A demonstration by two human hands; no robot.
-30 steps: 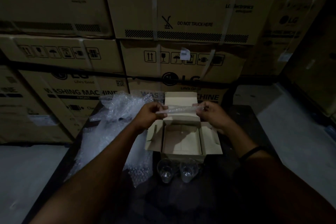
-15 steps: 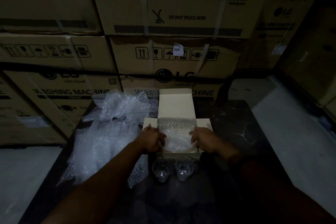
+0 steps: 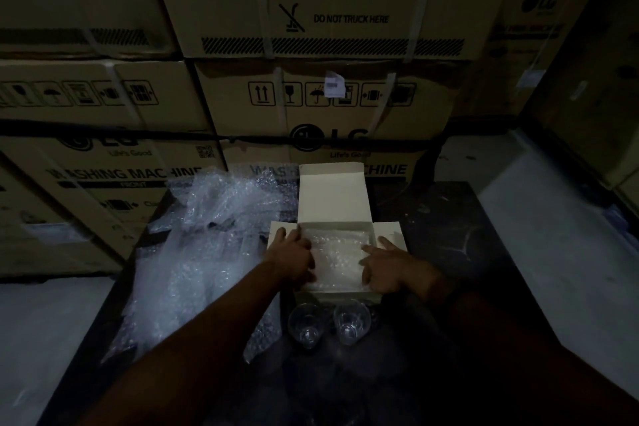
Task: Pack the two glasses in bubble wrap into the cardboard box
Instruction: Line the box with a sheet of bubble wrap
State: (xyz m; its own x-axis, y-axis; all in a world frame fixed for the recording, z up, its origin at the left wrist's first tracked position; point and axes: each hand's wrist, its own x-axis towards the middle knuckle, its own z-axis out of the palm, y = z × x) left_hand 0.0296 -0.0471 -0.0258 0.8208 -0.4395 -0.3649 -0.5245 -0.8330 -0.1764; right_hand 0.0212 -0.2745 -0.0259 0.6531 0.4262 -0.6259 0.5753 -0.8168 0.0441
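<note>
Two glasses (image 3: 306,323) upright, mouths up, by cardboard box (image 3: 339,296), L hand (image 3: 292,258), R hand (image 3: 387,264) flat on bubble wrap (image 3: 335,252)

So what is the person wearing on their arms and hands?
Nothing visible: the left hand and right hand are bare, without gloves, and both forearms show no sleeves. The right wrist is too dark to tell whether it carries a band.

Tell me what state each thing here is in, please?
box: open, flaps out.
sheet: flat inside the box, under both hands.
left glass: upright, empty, unwrapped, outside the box.
right glass: same, beside it.
wrap heap: loose, crumpled, left of box.
left hand: presses the sheet's left edge.
right hand: fingers spread on its right edge.
</note>
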